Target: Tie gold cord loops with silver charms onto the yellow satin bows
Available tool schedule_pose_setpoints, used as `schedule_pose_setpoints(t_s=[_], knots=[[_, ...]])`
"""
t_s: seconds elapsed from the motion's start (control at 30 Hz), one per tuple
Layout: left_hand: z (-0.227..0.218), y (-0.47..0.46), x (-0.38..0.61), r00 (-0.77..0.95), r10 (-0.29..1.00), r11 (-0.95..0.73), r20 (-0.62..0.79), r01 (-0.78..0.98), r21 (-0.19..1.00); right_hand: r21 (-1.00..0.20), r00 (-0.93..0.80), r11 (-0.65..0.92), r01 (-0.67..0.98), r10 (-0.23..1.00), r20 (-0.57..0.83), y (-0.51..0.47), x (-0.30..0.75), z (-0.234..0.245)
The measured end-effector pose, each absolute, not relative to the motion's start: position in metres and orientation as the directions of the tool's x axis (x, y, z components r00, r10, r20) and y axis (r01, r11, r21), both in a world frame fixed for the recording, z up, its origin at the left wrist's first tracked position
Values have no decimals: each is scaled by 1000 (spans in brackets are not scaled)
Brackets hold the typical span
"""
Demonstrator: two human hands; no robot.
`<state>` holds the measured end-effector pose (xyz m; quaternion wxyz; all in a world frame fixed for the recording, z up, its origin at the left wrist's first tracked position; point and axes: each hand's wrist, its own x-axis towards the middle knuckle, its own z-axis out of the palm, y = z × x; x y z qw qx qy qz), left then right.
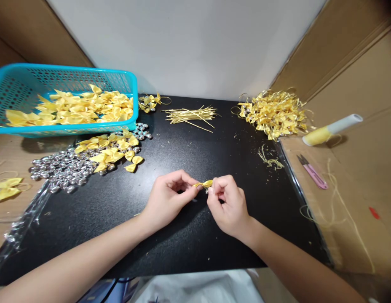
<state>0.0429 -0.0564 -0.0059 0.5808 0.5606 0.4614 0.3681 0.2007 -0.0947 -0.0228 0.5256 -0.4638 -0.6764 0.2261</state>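
Over the middle of a black mat (189, 235), my left hand (168, 200) and my right hand (228, 206) meet, both pinched on one small yellow satin bow (204, 184). The left fingertips grip its left end, the right fingertips its right end, where something small and silvery shows. Loose yellow bows (111, 150) lie on a heap of silver beads (64, 168) to the left. A bundle of thin gold strands (191, 114) rests at the back of the mat.
A turquoise basket (67, 128) full of yellow bows stands at the back left. A pile of bows with gold loops (274, 113) sits at the back right. On cardboard to the right lie a yellow thread spool (331, 130) and pink snips (312, 171).
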Motion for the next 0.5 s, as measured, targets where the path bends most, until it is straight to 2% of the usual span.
schedule_pose_setpoints(t_s=[0.17,0.5], knots=[[-7,-57,42,287,951,92,-115,91,992,-777,-36,468,420,865,501,-95,201,-24],[-5,-60,44,253,965,-79,62,56,995,-715,-104,537,447,826,555,-95,201,-24]])
